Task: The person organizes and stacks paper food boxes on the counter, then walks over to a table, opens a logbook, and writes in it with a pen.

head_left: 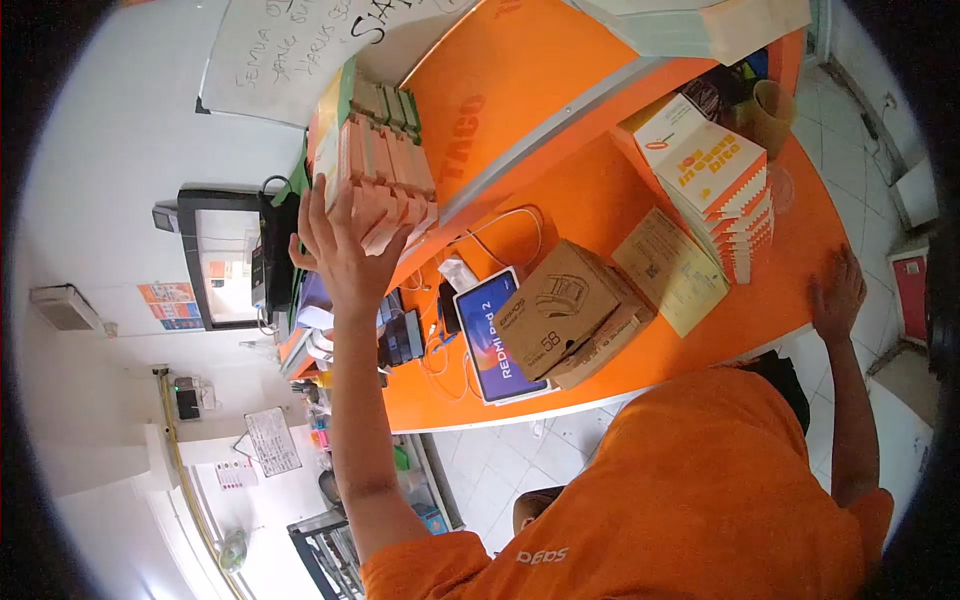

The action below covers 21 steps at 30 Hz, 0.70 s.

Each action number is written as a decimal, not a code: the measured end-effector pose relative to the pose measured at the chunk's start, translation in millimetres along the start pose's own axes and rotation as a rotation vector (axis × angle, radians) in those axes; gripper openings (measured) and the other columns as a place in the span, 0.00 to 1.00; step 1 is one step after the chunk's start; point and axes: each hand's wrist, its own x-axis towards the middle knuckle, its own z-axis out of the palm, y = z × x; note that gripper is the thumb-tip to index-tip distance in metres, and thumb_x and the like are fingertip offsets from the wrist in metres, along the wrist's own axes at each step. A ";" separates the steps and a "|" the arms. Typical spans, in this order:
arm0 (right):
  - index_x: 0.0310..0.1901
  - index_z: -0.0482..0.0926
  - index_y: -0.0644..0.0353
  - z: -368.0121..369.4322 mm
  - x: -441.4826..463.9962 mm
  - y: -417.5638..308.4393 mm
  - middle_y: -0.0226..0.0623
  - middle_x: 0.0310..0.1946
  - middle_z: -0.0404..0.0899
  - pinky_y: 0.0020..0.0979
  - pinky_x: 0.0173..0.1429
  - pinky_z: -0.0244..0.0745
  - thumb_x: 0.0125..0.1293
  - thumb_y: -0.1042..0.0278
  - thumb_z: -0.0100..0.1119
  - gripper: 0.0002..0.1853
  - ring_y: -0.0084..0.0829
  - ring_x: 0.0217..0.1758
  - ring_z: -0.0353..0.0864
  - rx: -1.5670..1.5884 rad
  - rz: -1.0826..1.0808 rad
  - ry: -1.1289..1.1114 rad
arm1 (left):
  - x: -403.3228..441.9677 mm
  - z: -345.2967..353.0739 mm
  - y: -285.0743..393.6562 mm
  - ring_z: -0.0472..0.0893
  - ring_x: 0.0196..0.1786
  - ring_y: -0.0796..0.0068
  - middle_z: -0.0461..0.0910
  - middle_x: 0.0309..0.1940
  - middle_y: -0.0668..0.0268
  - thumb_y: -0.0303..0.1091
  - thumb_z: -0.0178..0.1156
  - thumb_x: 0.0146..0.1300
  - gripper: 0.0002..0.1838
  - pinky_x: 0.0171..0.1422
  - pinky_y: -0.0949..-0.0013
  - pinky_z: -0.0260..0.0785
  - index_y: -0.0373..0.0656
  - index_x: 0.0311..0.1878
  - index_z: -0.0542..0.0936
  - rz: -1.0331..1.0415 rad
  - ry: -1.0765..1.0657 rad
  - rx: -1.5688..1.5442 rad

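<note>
My left hand (350,240) reaches up to a stack of folded paper food boxes (385,165) on the raised orange ledge. Its fingers are spread at the near end of the stack, and it seems to touch the boxes without gripping them. My right hand (838,295) rests at the edge of the orange counter (800,215), fingers stretched out, holding nothing. Between the two hands lie a brown cardboard box (565,305) marked 58, a white tablet box (490,345) reading REDMI Pad 2 and a yellowish paper sheet (690,300).
Nested white and orange food boxes (715,165) lie toward the counter's right end, near a translucent cup (772,105). White cables (530,215) trail across the counter. A whiteboard (270,65) and a dark-framed screen (215,260) stand at the left.
</note>
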 end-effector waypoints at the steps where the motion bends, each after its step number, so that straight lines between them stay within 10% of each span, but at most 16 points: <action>1: 0.75 0.65 0.57 -1.7 0.3 -0.6 0.42 0.79 0.60 0.53 0.79 0.48 0.74 0.48 0.54 0.33 0.47 0.81 0.58 0.009 -0.003 0.000 | -1.1 1.3 0.4 0.60 0.79 0.48 0.60 0.77 0.54 0.51 0.83 0.47 0.54 0.75 0.39 0.51 0.55 0.75 0.63 -0.002 0.027 -0.029; 7: 0.74 0.65 0.57 -2.2 0.1 -1.8 0.42 0.78 0.61 0.52 0.79 0.49 0.74 0.50 0.56 0.33 0.46 0.80 0.60 0.054 -0.026 0.045 | -58.3 37.5 37.8 0.68 0.67 0.49 0.68 0.65 0.48 0.47 0.78 0.55 0.40 0.65 0.45 0.59 0.48 0.67 0.71 -0.151 0.396 -0.154; 9: 0.74 0.65 0.57 -0.2 0.7 -0.7 0.42 0.78 0.61 0.52 0.80 0.49 0.74 0.50 0.56 0.33 0.46 0.80 0.60 0.035 -0.006 0.032 | -63.9 17.2 80.8 0.71 0.60 0.51 0.70 0.59 0.51 0.43 0.73 0.62 0.35 0.62 0.50 0.62 0.42 0.69 0.72 -0.198 -0.039 -0.069; 17: 0.75 0.64 0.57 2.5 -2.0 3.7 0.44 0.78 0.61 0.53 0.80 0.48 0.74 0.47 0.55 0.34 0.47 0.81 0.58 -0.039 -0.010 -0.016 | -81.9 57.6 104.3 0.69 0.53 0.55 0.70 0.56 0.51 0.43 0.66 0.66 0.34 0.57 0.52 0.57 0.44 0.75 0.72 -0.476 0.028 -0.198; 21: 0.70 0.69 0.62 22.1 -4.0 17.9 0.53 0.69 0.72 0.55 0.70 0.65 0.71 0.44 0.58 0.35 0.56 0.70 0.71 -0.086 -0.159 0.123 | -79.5 52.1 110.3 0.68 0.54 0.54 0.70 0.57 0.51 0.41 0.68 0.64 0.37 0.61 0.49 0.58 0.45 0.76 0.71 -0.546 0.057 -0.170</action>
